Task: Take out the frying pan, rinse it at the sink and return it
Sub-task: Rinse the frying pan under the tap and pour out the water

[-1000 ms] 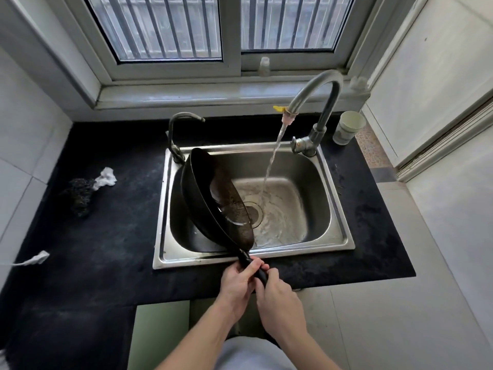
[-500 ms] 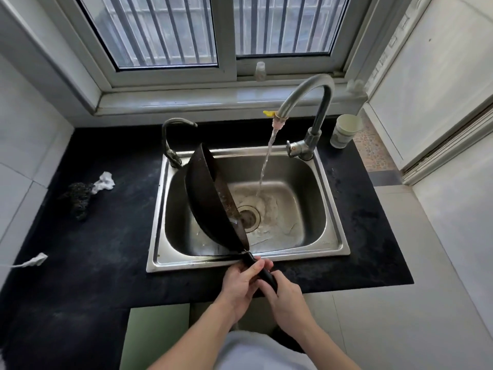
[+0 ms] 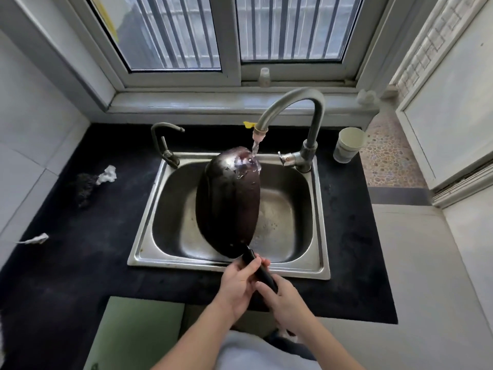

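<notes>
A: 2 hands on 1 handle. Left hand (image 3: 238, 283) wraps the black handle (image 3: 260, 269) nearer the pan; right hand (image 3: 283, 299) grips the handle's end, just behind the left.

B: State of the fingers?

A: Left fingers (image 3: 262, 263) curl over the handle, pressed together around it. Right fingers (image 3: 262, 287) close on it from below. Both grips firm.

B: Position of the frying pan?

A: Frying pan (image 3: 229, 201) is held over the sink (image 3: 318, 252), tipped up on edge, dark underside facing the camera. Its far rim sits under the spout of the tall faucet (image 3: 301, 110).

B: Water?

A: Running. The water stream (image 3: 254, 146) strikes the pan's upper back and splashes there. The basin floor to the right of the pan looks wet.

B: Other items?

A: A smaller tap (image 3: 162, 141) stands at the sink's back-left corner. A pale cup (image 3: 348, 144) rests on the black surface (image 3: 80, 263) right of the tall faucet. A dark scrubber (image 3: 85, 186) lies on the left with a crumpled white scrap (image 3: 108, 175) touching it. Another white scrap (image 3: 34, 239) lies near the left edge.
</notes>
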{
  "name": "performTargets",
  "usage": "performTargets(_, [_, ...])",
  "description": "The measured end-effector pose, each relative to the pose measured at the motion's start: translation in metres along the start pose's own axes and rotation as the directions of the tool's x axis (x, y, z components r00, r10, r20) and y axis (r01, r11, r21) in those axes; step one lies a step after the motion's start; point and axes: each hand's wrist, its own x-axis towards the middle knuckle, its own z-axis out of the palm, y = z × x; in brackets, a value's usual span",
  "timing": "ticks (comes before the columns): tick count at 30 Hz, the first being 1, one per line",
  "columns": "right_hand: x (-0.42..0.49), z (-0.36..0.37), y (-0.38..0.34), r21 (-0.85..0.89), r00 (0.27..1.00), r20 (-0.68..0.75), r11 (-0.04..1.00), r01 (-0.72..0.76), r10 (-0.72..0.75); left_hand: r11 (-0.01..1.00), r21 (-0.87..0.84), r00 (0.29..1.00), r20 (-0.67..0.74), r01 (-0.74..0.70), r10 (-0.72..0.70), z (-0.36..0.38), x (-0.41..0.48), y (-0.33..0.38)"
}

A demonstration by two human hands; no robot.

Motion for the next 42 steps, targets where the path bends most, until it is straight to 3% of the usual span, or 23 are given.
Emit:
performTargets(12, [0.002,-0.015,-0.003,-0.157,0.993,-0.095,0.986,0.056,-0.071,0.989,0.134,0.998,0.0,-0.061,0.061,0.02,0.01,0.0])
performTargets(25, [0.0,-0.036,-0.004,-0.148,0.981,-0.167,0.986,0.078,-0.103,0.984,0.162,0.997,0.041,-0.076,0.07,0.041,0.015,0.0])
performTargets(42, [0.009,-0.068,0.004,-0.114,0.985,-0.156,0.992,0.056,-0.073,0.97,0.226,0.995,0.072,-0.088,0.073,0.066,0.026,-0.004])
